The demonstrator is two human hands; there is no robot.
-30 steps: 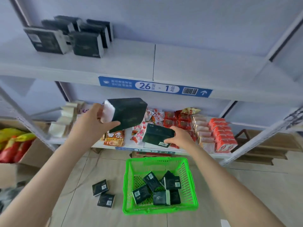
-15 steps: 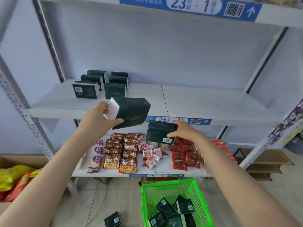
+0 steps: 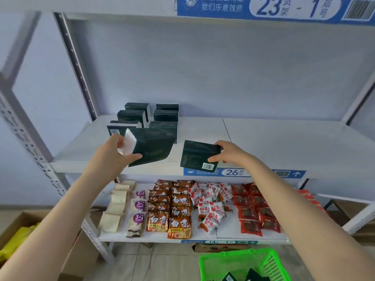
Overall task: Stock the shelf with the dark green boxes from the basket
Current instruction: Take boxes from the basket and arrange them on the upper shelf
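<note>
Dark green box (image 3: 151, 148) pinched in the left hand (image 3: 113, 157) at its white end, tilted, frame centre-left; right hand (image 3: 229, 154) grips a second dark green box (image 3: 197, 155) by its right edge, barcode facing down-right. Both are in front of the white shelf (image 3: 274, 142), just right of the stocked boxes (image 3: 145, 118) upper-centre. Green basket (image 3: 241, 264) at bottom right holds more boxes.

The top blue label (image 3: 276, 8) is showing "23 - 1"; the middle label (image 3: 243, 172) is showing "26"; the orange packets (image 3: 179, 222) are reading "白象"; the purple packs (image 3: 139, 218) are reading "3+2".
</note>
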